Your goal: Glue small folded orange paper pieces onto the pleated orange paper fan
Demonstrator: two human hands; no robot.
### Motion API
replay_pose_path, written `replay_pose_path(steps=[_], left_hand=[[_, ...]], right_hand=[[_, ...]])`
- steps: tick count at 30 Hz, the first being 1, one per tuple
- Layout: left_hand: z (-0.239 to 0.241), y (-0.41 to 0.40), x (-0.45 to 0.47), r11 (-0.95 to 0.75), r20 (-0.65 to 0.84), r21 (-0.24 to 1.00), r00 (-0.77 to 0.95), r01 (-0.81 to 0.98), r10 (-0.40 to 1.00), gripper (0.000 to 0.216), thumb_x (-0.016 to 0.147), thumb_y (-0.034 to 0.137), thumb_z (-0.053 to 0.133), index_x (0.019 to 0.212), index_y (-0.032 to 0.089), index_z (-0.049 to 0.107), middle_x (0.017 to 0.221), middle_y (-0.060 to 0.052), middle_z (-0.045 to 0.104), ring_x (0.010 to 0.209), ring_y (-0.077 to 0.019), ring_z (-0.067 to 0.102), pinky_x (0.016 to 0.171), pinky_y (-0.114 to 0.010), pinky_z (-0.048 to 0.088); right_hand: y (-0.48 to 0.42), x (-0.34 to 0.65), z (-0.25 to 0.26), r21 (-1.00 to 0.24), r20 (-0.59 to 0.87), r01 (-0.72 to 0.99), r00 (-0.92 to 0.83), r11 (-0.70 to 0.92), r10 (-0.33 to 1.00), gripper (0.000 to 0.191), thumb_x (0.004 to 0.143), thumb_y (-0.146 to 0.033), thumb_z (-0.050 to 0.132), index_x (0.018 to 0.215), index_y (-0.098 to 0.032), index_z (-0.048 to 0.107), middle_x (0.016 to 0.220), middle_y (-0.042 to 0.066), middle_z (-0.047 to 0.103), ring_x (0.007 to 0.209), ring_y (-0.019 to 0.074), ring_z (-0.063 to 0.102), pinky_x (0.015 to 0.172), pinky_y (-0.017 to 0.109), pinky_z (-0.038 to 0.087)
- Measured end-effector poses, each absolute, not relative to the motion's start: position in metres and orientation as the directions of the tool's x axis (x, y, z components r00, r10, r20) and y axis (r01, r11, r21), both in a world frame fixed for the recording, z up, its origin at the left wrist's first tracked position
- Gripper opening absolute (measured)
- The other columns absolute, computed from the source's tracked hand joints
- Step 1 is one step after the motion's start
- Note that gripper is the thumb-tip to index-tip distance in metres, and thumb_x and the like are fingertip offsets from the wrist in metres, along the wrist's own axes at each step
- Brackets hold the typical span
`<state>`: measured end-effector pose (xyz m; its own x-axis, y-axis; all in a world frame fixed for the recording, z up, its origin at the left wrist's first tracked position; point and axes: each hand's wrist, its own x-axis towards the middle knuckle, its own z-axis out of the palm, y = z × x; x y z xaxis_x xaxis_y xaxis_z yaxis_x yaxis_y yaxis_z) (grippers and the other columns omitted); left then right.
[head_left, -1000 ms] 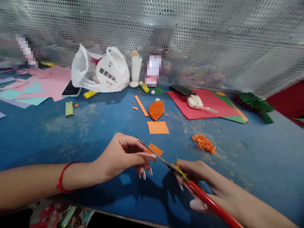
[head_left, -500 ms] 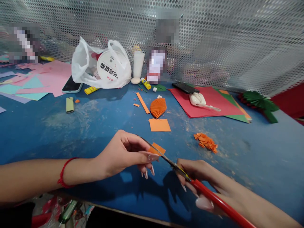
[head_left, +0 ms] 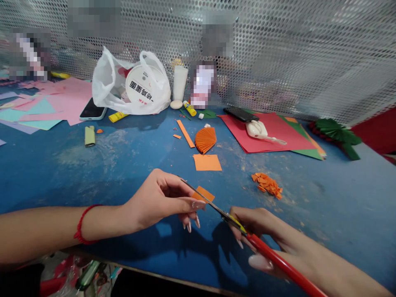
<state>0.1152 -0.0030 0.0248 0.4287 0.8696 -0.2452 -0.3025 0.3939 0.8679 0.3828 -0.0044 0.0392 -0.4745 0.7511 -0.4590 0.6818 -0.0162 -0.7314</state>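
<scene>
left of the scissors (head_left: pixel 272 254), the left forearm (head_left: pixel 46 231) lies nearly level and the left hand (head_left: pixel 157 202) is pinched, thumb (head_left: pixel 182 205) against fingers, beside the blades, while the right forearm (head_left: pixel 343 268) slants in from the scissors' right, its right hand (head_left: pixel 287 243) curled around the handles.

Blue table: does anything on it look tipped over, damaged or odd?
The round tub in the white plastic bag appears tipped on its side, since its lid faces outward with the lettering upside down. The blue tabletop looks scuffed.
</scene>
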Motion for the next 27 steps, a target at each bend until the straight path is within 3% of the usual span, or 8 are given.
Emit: replay_pose_path(steps=[14,22,27], left_hand=[[0.0262,0.001,0.1159,0.411,-0.256,0.854,0.43,-0.32,0.866,0.002,0.072,0.008,0.076,0.071,0.009,0.075,0.055,-0.002,0.071,0.045,-0.0087,0.065,0.046,-0.013,0.056],[0.0281,0.0006,0.116,0.407,-0.274,0.867,0.405,-0.289,0.872,0.004,0.067,0.011,0.079,0.068,0.011,0.075,0.055,-0.002,0.071,0.047,-0.0119,0.066,0.047,-0.017,0.056],[0.0283,0.0017,0.1161,0.415,-0.29,0.867,0.397,-0.277,0.871,0.005,0.066,0.012,0.08,0.068,0.011,0.076,0.055,-0.002,0.071,0.046,-0.0116,0.065,0.046,-0.018,0.055]], right_hand=[[-0.0054,0.3766,0.0462,-0.724,-0.476,0.689,-0.463,-0.035,0.748,0.057,0.074,-0.067,0.066,0.111,-0.025,0.072,0.105,0.007,0.072,0.09,0.0255,0.068,0.08,0.031,0.059],[-0.0048,0.3781,0.0439,-0.752,-0.462,0.657,-0.463,-0.057,0.756,0.048,0.074,-0.059,0.07,0.111,-0.027,0.072,0.101,0.006,0.072,0.087,0.0249,0.069,0.075,0.029,0.06],[-0.0049,0.3768,0.0461,-0.738,-0.47,0.673,-0.447,-0.06,0.761,0.054,0.071,-0.064,0.071,0.108,-0.025,0.074,0.1,0.007,0.073,0.086,0.0256,0.069,0.075,0.03,0.061]])
